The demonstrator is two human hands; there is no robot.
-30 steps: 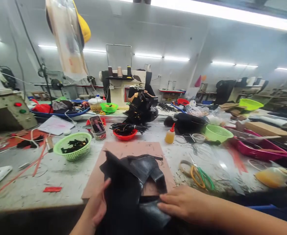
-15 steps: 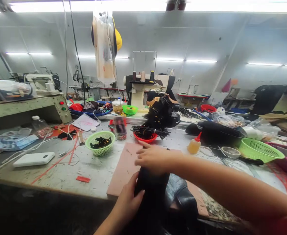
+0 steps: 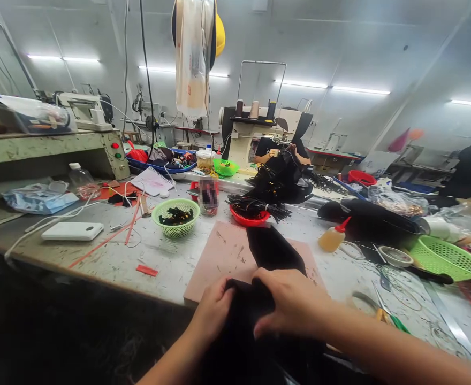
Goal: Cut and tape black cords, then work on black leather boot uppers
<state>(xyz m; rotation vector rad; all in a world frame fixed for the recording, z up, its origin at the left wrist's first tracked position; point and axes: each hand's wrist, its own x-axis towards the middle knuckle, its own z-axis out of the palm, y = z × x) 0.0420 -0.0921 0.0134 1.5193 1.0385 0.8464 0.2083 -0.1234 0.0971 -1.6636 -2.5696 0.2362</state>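
Both my hands grip a black piece of flexible material [image 3: 245, 331] at the table's front edge; whether it is leather or cloth I cannot tell. My left hand [image 3: 215, 310] is closed on its left edge, thumb on top. My right hand [image 3: 289, 302] curls round the upper right part, thumb and fingers bent over it. Beyond my hands, a black flap [image 3: 273, 248] lies on the pink board [image 3: 223, 248]. The lower part of the piece hangs into dark shadow.
A green basket [image 3: 176, 229] of small black parts and a red bowl [image 3: 249, 219] with black strips stand behind the board. To the right are a glue bottle [image 3: 331, 240], scissors [image 3: 396, 318] and another green basket [image 3: 448, 256]. A co-worker's hand [image 3: 273, 153] shows at the sewing machine [image 3: 239, 139].
My right hand has drawn back from over the board and now grips the black piece near my left hand. The flap on the board is now uncovered. The view has tilted and shifted.
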